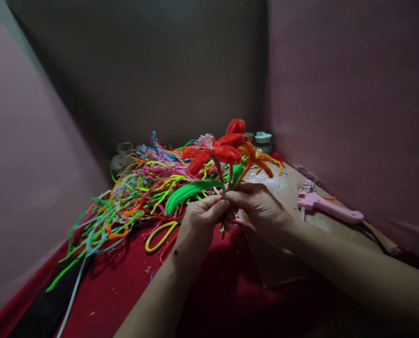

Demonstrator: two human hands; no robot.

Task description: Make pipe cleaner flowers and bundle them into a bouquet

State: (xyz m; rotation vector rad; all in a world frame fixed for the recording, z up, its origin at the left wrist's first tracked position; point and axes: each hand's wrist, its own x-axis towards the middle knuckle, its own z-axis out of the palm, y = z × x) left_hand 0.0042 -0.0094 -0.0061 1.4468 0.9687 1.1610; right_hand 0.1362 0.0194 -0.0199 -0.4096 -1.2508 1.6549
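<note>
Both my hands meet at the stems of a small bunch of pipe-cleaner flowers. My left hand [204, 218] pinches the stems near the base of a long green leaf [191, 190]. From the other side, my right hand [262, 204] closes its fingers on the same stems. Above the hands rise a red flower [214, 152] with a pale centre, a red bud [236, 126] and an orange flower [255, 158]. A second green leaf [236, 173] shows behind the stems. Short stem ends poke out below my fingers, partly hidden.
A big heap of colourful pipe cleaners [153, 173] spreads over the red cloth [118, 291] at the left. On the brown board [322, 239] at the right lies a pink glue gun [331, 206]. A lidded container [263, 141] stands at the back, near the walls. A white cord [72, 298] runs along the left.
</note>
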